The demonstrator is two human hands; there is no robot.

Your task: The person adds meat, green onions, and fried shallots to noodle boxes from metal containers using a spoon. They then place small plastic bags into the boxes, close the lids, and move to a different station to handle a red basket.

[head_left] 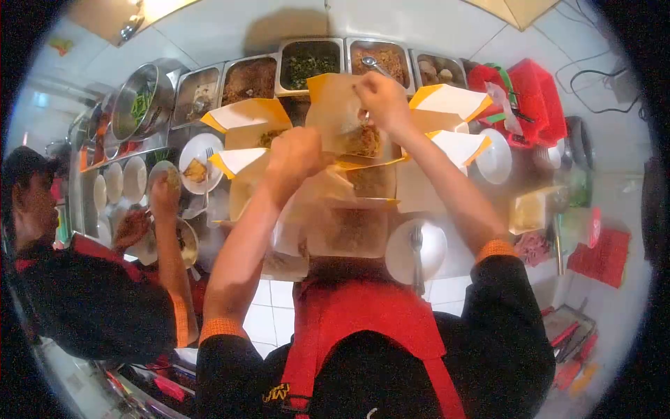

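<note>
My right hand (384, 105) is up by the raised kraft flap of an open takeaway box (333, 98), its fingers pinched together near the flap's right side. Whatever lies between those fingertips is too small to make out. My left hand (296, 155) is curled closed at the box's near left side, its fingertips hidden from the camera. Noodle-like food (364, 142) shows inside the box below my right hand. Other open boxes with white-and-yellow flaps surround my hands, among them one at the left (244, 115) and one at the right (450, 101).
Steel trays of toppings line the back, including chopped greens (310, 66) and a tray with a spoon (380, 61). A plate with a fork (416, 251) lies near my body. At the right stands a red basket (537, 101). A co-worker (98, 279) handles a bowl at the left.
</note>
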